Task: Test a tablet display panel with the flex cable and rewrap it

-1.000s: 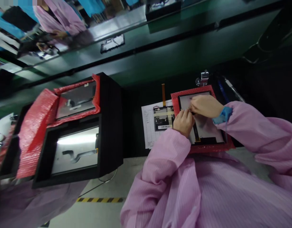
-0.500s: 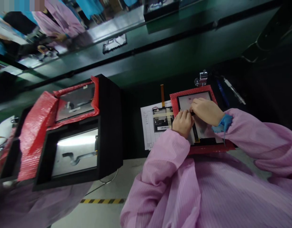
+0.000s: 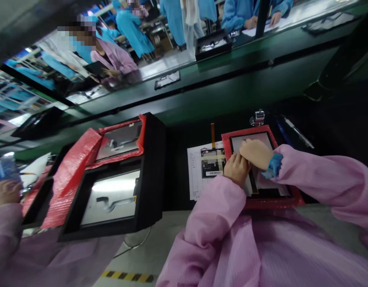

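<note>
A flat display panel (image 3: 257,140) lies in front of me on a red bubble-wrap sheet (image 3: 227,140). My left hand (image 3: 237,168) rests curled on the panel's left edge, fingers pressed together. My right hand (image 3: 255,153) lies over the panel's middle, fingers bent and meeting the left hand's fingertips. What they pinch between them is too small to make out. A blue cuff shows at my right wrist. Left of the panel a small black circuit board (image 3: 213,162) with tan tape and an orange flex strip sits on a printed sheet (image 3: 194,175).
A black box (image 3: 154,159) at the left holds silvery panels (image 3: 110,197), some wrapped in red bubble wrap (image 3: 71,167). Another person's hand (image 3: 4,191) and pink sleeve are at the far left. A metal clip (image 3: 258,118) and pen (image 3: 297,133) lie behind the panel. Workers stand beyond the green conveyor (image 3: 231,85).
The view has tilted up, showing more of the people beyond the conveyor. My hands have stayed together on the panel, the right one sliding slightly toward the left.
</note>
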`<state>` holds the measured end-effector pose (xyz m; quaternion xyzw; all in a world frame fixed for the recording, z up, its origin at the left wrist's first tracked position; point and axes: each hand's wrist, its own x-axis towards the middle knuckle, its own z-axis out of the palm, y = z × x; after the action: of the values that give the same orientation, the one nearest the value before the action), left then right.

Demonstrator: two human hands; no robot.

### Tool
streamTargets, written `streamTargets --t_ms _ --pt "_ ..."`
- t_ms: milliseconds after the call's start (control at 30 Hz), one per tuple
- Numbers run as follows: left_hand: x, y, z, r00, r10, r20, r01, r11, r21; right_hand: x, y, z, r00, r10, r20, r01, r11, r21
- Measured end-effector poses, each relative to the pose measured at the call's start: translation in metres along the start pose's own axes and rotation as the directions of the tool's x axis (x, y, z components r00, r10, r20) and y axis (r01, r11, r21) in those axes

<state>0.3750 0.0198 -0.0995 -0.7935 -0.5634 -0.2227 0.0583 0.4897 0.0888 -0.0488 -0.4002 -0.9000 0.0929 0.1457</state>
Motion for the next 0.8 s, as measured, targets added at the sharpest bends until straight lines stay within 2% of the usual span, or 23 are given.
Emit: streamTargets --t_ms 100,300,467,733,800 --pt "0.001 0.001 0.000 1.000 -0.014 -0.001 0.014 1.000 -0.009 0.007 0.004 -0.010 0.980 -0.036 0.197 0.051 0.996 -0.072" --pt "0.000 0.001 -0.001 1.000 -0.029 -0.005 0.029 1.000 -0.002 0.013 0.004 -0.030 0.945 0.020 0.325 0.040 0.984 -0.176" --pt "-0.002 0.001 -0.003 0.998 -0.011 0.054 0.011 1.000 -0.016 0.010 0.011 -0.037 0.934 0.077 0.350 -0.006 0.980 -0.200" --pt "-0.003 0.003 -0.006 0.999 -0.006 0.042 0.005 0.999 0.035 -0.006 0.039 -0.031 0.968 0.053 0.245 -0.074 0.994 0.076" --pt "-0.002 0.003 -0.005 0.999 -0.011 0.042 0.010 0.999 0.033 -0.010 0.040 -0.031 0.972 0.047 0.229 -0.069 0.994 0.089"
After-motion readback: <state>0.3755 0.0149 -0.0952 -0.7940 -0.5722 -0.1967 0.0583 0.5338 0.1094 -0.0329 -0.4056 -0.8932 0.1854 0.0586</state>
